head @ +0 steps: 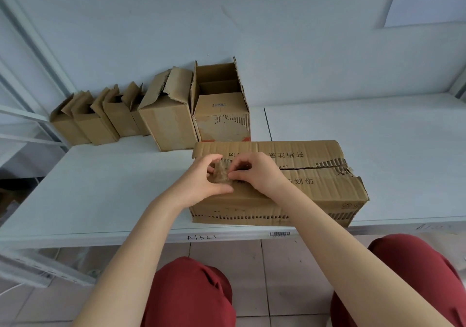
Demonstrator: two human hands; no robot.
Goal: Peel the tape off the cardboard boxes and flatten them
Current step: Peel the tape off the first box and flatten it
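We're on the tape (222, 173) now: a crumpled brownish strip with cardboard fuzz stuck to it, standing up off the top of the big box (315, 190) right between our two hands. Our left hand (201, 183) curls round it from the near side, thumb laid flat along the box top. Our right hand (254, 175) pinches the same wad between thumb and forefinger, the other fingers tucked in.

Out past the right hand the centre seam looks stripped. The facing is torn away to bare corrugation and the flaps gape a little, so we'd judge most of this strip is off, with only the stretch under our fingers left. The box itself is closed and full-height, so the flattening isn't started.

Beyond our fingertips, across the table (100, 188), stands a tall printed box (222, 120) with its flaps up. Next to it, further out to the left, are a plain box (166, 125) and a row of small boxes (95, 122), all open-topped and upright. None of them is flat, and we can't tell whether tape clings to any. By our reckoning the job is in its early part.
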